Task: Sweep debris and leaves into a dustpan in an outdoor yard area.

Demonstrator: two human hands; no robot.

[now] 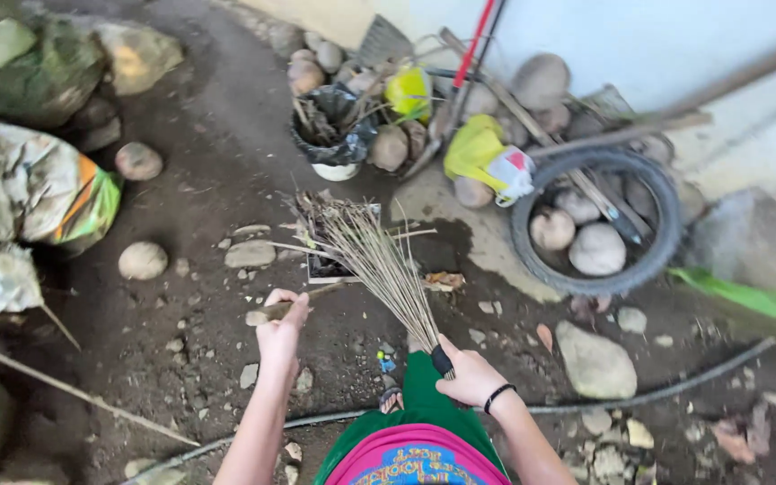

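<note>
Thin, stiff palm-rib broom [379, 260], likely light and springy, fans over the dirt ground [181, 224]; the right hand [469, 375] is clamped round its bound end. The left hand [280, 330] is closed on a brown wooden dustpan handle [303, 301].

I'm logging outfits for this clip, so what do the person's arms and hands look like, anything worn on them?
Both arms are bare, with no sleeves showing up to the frame edge. The right hand has a thin black band around its wrist. The left hand shows no glove, ring or band that can be made out.
</note>
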